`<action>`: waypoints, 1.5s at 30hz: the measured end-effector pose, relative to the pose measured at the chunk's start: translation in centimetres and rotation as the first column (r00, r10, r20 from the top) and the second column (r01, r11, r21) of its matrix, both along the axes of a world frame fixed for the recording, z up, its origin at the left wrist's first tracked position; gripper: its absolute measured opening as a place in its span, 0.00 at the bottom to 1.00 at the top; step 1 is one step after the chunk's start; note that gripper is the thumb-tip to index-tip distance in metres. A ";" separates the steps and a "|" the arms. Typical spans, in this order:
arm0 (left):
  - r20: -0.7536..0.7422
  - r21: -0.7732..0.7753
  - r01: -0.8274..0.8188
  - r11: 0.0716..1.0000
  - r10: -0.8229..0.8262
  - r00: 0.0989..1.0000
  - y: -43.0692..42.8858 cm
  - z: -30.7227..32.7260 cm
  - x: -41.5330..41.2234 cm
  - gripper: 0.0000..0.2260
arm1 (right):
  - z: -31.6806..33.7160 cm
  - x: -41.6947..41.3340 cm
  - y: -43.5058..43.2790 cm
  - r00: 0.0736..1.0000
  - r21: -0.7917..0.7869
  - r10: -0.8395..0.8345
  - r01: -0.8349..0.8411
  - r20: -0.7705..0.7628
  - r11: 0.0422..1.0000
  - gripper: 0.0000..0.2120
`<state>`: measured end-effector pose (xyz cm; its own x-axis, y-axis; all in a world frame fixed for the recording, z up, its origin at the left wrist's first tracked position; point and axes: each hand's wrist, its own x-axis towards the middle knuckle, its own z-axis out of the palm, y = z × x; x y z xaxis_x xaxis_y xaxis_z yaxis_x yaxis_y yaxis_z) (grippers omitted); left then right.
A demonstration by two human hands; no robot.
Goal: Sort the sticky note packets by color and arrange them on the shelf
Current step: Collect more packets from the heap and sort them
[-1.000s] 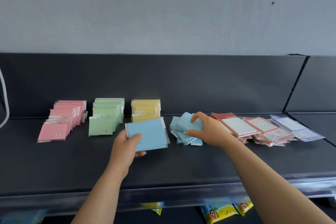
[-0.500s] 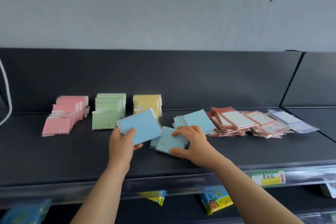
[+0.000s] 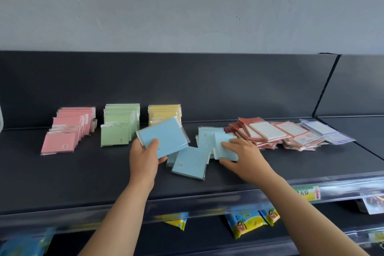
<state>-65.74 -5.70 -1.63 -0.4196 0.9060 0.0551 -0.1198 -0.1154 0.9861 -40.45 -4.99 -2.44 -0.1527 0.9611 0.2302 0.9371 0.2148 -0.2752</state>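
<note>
While left fingers (image 3: 153, 145) grip blue stack (image 3: 164, 136), right fingers (image 3: 229, 145) pinch blue packet (image 3: 224, 151), tag (image 3: 307, 193) blurred

The left hand (image 3: 145, 157) is raised, thumb on top and fingers curled beneath a blue packet stack (image 3: 164, 135). The right hand (image 3: 244, 157) reaches forward and pinches a blue packet (image 3: 226, 154), fingers above, thumb at its near edge. Both forearms are bare.

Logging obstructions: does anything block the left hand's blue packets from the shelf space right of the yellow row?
Nothing visible does: the left hand holds the blue packets before the yellow row, and the shelf beside it lies bare.
</note>
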 end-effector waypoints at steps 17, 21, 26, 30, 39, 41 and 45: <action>0.054 -0.008 0.078 0.997 -0.078 0.996 -0.7 -0.1 1.6 0.11 | 0.1 0.6 -1.4 0.938 -0.169 -0.037 -0.023 -0.344 0.985 0.28; 0.035 -0.008 0.071 0.997 -0.071 0.997 -0.6 -0.1 1.8 0.12 | 0.4 -0.9 -0.2 0.971 -0.117 0.016 -0.045 -0.238 0.992 0.30; 0.013 -0.019 0.028 0.999 -0.028 1.000 -0.5 -0.5 1.4 0.12 | 0.0 -3.5 0.7 0.988 -0.168 0.098 -0.117 -0.118 0.979 0.27; 0.000 0.003 -0.027 1.000 0.027 1.000 -0.6 -0.6 1.1 0.11 | 0.0 -3.3 1.1 0.925 -0.119 0.045 -0.097 -0.377 0.988 0.22; -0.033 0.016 -0.031 0.999 0.031 0.999 -0.6 -0.7 1.3 0.10 | 1.4 -2.7 2.1 0.800 -0.247 -0.303 0.199 -0.518 0.948 0.05; -0.034 0.013 -0.029 1.000 0.029 0.999 -0.6 -0.6 1.2 0.10 | 2.1 -2.9 2.0 0.734 -0.266 -0.335 0.214 -0.591 0.940 0.05; -0.033 0.018 -0.023 1.000 0.023 0.999 -0.6 -0.6 1.1 0.10 | 2.7 -2.6 2.3 0.652 -0.266 -0.336 0.208 -0.679 0.941 0.10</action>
